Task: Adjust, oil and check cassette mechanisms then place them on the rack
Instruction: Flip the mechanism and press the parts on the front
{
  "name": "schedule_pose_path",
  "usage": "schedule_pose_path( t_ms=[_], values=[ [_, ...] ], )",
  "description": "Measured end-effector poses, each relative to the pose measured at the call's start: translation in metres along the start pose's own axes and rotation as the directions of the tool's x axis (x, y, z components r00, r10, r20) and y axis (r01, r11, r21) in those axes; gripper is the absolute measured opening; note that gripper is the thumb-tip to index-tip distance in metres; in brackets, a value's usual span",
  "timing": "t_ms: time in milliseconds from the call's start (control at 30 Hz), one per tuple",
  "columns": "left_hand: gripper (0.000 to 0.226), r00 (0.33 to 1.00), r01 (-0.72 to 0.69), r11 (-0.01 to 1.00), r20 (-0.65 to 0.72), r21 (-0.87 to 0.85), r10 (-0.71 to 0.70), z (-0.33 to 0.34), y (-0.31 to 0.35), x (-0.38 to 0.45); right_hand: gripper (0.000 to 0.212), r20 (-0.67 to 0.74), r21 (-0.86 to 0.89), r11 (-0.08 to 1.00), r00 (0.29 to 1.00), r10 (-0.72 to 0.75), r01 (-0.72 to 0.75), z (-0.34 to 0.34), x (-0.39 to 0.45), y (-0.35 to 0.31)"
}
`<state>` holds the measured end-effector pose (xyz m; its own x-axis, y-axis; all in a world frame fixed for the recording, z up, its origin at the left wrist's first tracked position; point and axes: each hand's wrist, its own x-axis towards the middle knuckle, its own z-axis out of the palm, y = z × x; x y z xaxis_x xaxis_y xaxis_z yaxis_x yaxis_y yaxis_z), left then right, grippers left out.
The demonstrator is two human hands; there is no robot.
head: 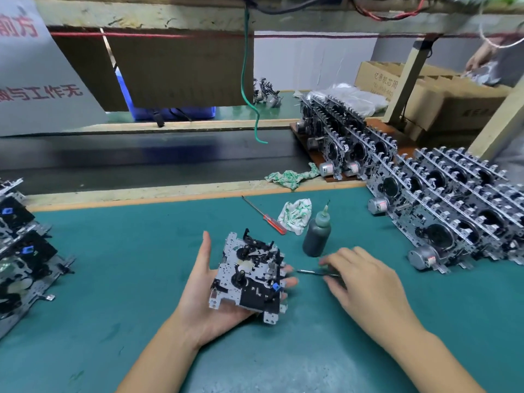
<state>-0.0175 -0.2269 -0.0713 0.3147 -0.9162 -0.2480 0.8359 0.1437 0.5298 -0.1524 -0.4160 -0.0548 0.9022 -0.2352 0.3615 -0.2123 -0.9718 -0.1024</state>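
A: Where are we?

B: One cassette mechanism (249, 275) is cradled in the left hand (211, 290), face up, palm under it, fingers curled up its right edge, thumb sticking up on the left. It's held above the green mat (113, 279), near centre.

A: Right hand?

B: Right hand (365, 282) is just right of the unit, pinching a thin metal tool (317, 273). The tip points at the mechanism's right edge, not quite touching as far as I can tell. The fingers are blurred.

A: So which step?

B: Looks like adjust. The oil bottle (317, 235) stands untouched just beyond the right hand, and the red-handled screwdriver (263, 215) lies farther out beside a rag (295, 215).

A: Next?

B: Get the tip onto the part by the blue piece at the right edge, with the left hand keeping the plate steady. Then oil it, check it, and it goes with the racked mechanisms (453, 199) far right. Unprocessed ones (19, 245) look stacked at the left.
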Motion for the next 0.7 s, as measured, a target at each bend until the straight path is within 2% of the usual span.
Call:
schedule_pose_path(
  t_ms=[67, 167, 233, 267, 367, 433, 500, 567, 633, 667, 700],
  values=[
    [0.099, 0.999, 0.048, 0.993, -0.006, 0.106, -0.048, 0.001, 0.002, -0.003, 0.047, 0.013, 0.056, 0.992, 0.993, -0.114, 0.113, -0.002, 0.003, 0.003],
    [0.083, 0.983, 0.178, 0.933, -0.097, 0.313, -0.156, -0.001, 0.008, -0.007, 0.067, 0.131, 0.074, 0.966, 0.958, -0.255, 0.247, -0.004, 0.005, -0.001],
    [0.073, 0.966, 0.257, 0.866, -0.147, 0.428, -0.214, 0.004, 0.014, -0.011, 0.066, 0.171, 0.063, 0.939, 0.924, -0.343, 0.337, -0.001, 0.004, -0.005],
    [0.076, 0.961, 0.272, 0.852, -0.173, 0.447, -0.216, 0.002, 0.015, -0.01, 0.062, 0.158, 0.061, 0.93, 0.916, -0.368, 0.362, 0.0, 0.004, -0.005],
    [0.099, 0.954, 0.284, 0.852, -0.221, 0.439, -0.204, -0.006, 0.015, -0.01, 0.054, 0.064, 0.073, 0.923, 0.922, -0.382, 0.378, 0.0, 0.0, -0.003],
    [0.108, 0.966, 0.255, 0.875, -0.157, 0.412, -0.208, -0.008, 0.017, -0.012, 0.053, -0.01, 0.077, 0.929, 0.932, -0.361, 0.361, 0.002, -0.005, -0.002],
    [0.107, 0.971, 0.239, 0.897, -0.105, 0.372, -0.215, -0.01, 0.025, -0.016, 0.054, -0.048, 0.072, 0.943, 0.946, -0.321, 0.324, 0.004, -0.011, 0.0],
    [0.098, 0.98, 0.193, 0.848, -0.145, 0.494, -0.139, -0.006, 0.033, -0.021, 0.054, -0.069, 0.073, 0.959, 0.961, -0.269, 0.274, 0.006, -0.017, 0.002],
    [0.092, 0.947, 0.187, 0.666, -0.312, 0.722, 0.072, 0.002, 0.032, -0.028, 0.053, -0.077, 0.103, 0.97, 0.974, -0.214, 0.221, 0.008, -0.02, 0.005],
    [0.089, 0.899, 0.229, 0.483, -0.373, 0.845, 0.228, 0.005, 0.028, -0.033, 0.052, -0.088, 0.119, 0.973, 0.978, -0.191, 0.2, 0.009, -0.02, 0.006],
    [0.086, 0.841, 0.301, 0.241, -0.376, 0.923, 0.389, 0.009, 0.022, -0.039, 0.051, -0.093, 0.128, 0.974, 0.98, -0.174, 0.185, 0.01, -0.019, 0.006]
  ],
)
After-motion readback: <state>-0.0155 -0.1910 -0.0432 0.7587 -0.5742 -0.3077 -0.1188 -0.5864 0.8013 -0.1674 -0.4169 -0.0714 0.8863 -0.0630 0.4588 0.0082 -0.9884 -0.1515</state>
